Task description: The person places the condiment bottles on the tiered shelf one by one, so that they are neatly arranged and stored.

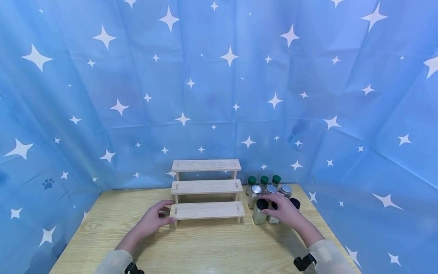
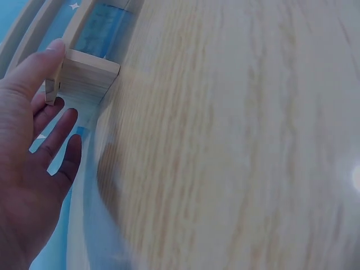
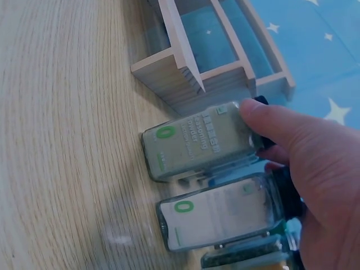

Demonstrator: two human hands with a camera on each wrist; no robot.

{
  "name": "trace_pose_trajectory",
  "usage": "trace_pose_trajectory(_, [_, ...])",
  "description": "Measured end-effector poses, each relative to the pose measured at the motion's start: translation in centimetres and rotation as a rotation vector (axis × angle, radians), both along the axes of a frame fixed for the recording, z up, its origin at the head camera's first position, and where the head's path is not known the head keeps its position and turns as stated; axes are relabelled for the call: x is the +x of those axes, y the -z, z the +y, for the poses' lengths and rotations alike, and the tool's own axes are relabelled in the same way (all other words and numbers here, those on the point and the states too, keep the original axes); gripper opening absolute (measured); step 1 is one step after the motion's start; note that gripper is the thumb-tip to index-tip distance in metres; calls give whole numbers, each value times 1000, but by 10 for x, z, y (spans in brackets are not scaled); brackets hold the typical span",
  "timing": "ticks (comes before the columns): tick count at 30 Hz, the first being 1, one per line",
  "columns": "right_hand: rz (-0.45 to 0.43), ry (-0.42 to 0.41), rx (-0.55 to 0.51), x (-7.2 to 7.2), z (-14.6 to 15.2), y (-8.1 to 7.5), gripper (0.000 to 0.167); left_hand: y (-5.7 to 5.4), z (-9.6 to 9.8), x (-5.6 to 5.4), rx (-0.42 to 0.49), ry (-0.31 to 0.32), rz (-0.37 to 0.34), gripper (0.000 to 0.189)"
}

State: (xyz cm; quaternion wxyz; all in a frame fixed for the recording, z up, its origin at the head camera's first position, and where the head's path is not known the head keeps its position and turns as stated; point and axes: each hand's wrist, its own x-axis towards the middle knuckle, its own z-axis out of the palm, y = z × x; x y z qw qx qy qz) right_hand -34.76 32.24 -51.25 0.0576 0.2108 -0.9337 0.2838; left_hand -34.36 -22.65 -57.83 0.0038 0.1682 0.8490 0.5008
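Note:
A three-step wooden rack (image 1: 207, 210) stands at the back middle of the table. My left hand (image 1: 154, 219) holds the left end of its lowest step, thumb at the front and index finger behind; the other fingers hang loosely in the left wrist view. My right hand (image 1: 286, 210) pinches a black-capped glass jar of seasoning powder (image 3: 194, 140) near its neck. That jar stands upright at the front left of a jar group, right of the rack. Beside it, under my hand, is a second black-capped jar (image 3: 225, 211) with pale contents.
Behind the black-capped jars stand jars with silver caps (image 1: 256, 190) and a back row with green caps (image 1: 251, 180). A blue curtain with white stars (image 1: 208, 99) hangs behind and beside the wooden table (image 1: 205, 247).

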Motion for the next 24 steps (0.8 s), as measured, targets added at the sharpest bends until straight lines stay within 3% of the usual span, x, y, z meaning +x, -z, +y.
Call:
trace_pose_trajectory(10, [-6, 18, -14, -2, -1, 0, 51, -1, 1, 0, 0, -5, -1, 67])
trace_pose_trajectory(16, [28, 25, -37, -4, -4, -10, 45, -1, 1, -3, 4, -8, -4, 68])
trace_pose_trajectory(24, [32, 55, -94, -7, -11, -22, 54, 1, 0, -2, 14, -5, -1, 68])
